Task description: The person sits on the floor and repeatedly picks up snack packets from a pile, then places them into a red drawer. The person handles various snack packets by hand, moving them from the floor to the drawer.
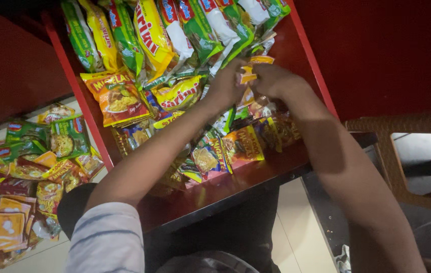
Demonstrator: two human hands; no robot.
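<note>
Both hands meet over the middle of the red shelf (296, 55), which is heaped with noodle packets. The left hand (227, 85) and the right hand (276, 81) are each pinched on a small orange sachet (248, 76) held between them, just above the heap. Only a sliver of the sachet shows; the fingers cover the rest, so its full shape is hard to make out. A second orange strip (261, 59) lies just behind the fingertips, and whether it belongs to the same sachet cannot be told.

At the back of the shelf stand green and yellow packets (150, 30), their tops cut off by the frame edge. A large orange packet (117, 98) lies flat near the shelf's left wall. Toward the shelf's front edge smaller packets (225, 149) are partly hidden under the two forearms, and shadow blurs those under the right arm.

Left of the shelf and lower down, on the floor (291, 227), lies another pile of packets (28, 172), dim and cropped at the frame's edge. Right of the shelf, a wicker chair (397, 126) shows only in part. A striped sleeve (107, 237) covers the left upper arm.
</note>
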